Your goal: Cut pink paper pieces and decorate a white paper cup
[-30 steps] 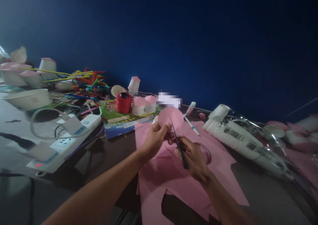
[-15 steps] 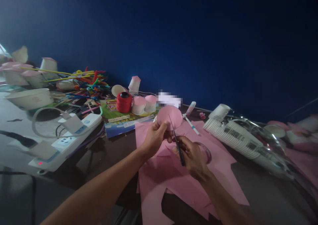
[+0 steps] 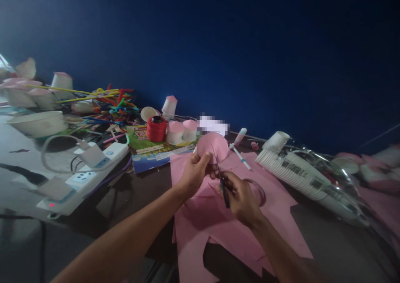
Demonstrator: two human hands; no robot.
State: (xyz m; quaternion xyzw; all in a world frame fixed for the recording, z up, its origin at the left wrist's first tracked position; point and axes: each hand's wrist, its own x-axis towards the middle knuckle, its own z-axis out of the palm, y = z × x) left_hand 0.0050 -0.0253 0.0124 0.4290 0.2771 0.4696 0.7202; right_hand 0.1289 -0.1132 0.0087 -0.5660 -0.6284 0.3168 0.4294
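My left hand point(image 3: 197, 171) pinches the lower left edge of a round pink paper disc point(image 3: 215, 143), held up above the table. Closed around the handles of a pair of dark scissors point(image 3: 222, 187) is my right hand point(image 3: 240, 196). The scissor blades point up and lie across the disc, reaching from its lower edge toward its middle. Beneath both hands lie pink paper sheets point(image 3: 268, 229) with cut-out edges. A roll of clear tape point(image 3: 261, 193) rests on them, partly hidden behind my right hand.
A power strip point(image 3: 81, 179) with plugs stands at left, near colourful pipe cleaners point(image 3: 115, 100). A red thread spool point(image 3: 156, 129) stands beside pink-topped paper cups point(image 3: 175, 133). A marker point(image 3: 242, 157) lies behind the hands. Bagged paper cups point(image 3: 293, 170) lie at right, before the blue wall point(image 3: 218, 45).
The disc has shifted slightly left, and the scissors have turned a little with it. Both hands keep their holds and have barely moved.
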